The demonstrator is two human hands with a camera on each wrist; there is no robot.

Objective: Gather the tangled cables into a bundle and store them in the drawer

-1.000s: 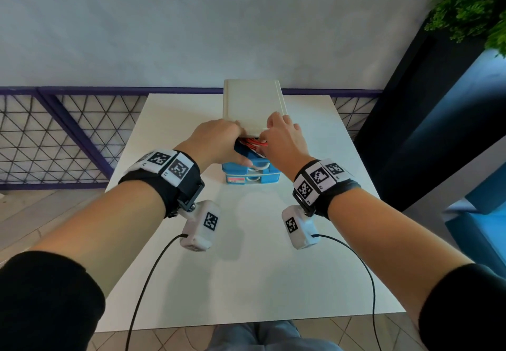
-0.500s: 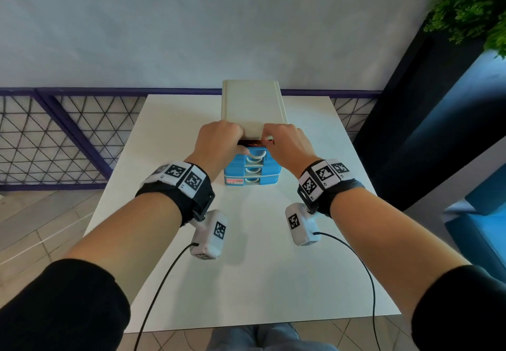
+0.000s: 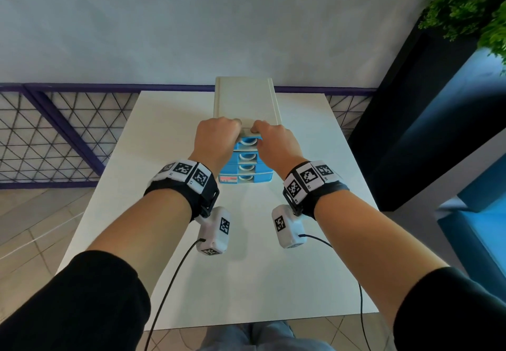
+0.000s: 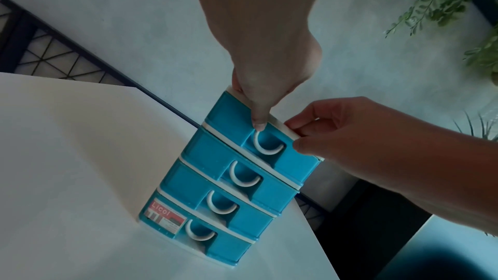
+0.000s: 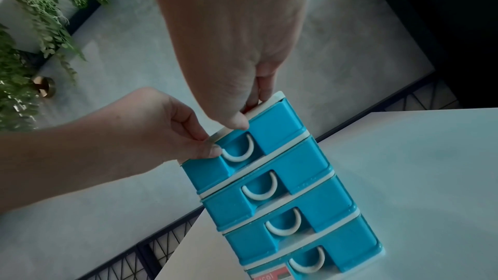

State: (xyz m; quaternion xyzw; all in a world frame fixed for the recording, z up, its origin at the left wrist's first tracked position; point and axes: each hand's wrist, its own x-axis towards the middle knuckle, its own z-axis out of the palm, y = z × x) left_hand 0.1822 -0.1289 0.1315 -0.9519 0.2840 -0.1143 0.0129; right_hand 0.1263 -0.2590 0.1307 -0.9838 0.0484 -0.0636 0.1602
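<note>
Blue plastic fronts the four-drawer unit (image 3: 246, 159), which stands just ahead of both our hands on the white table (image 3: 169, 137). Compared with one second earlier, the top drawer (image 4: 258, 135) is now pushed flush with the three below it; the red and dark cables seen in its opening then are out of sight, so we cannot confirm where they lie. Left to right: our left hand (image 3: 216, 138) curls its fingers over the cream top panel (image 3: 246, 101), its thumb tip (image 4: 258, 124) touching the top drawer front beside the white crescent handle (image 4: 266, 146). Our right hand (image 3: 273, 142) likewise grips the panel's front edge, fingers on top and thumb (image 5: 237, 122) pressed against the drawer face. Each drawer carries one white crescent handle in a recessed notch. A red label (image 4: 164, 216) sits on the lowest drawer, nearest our left wrist.
</note>
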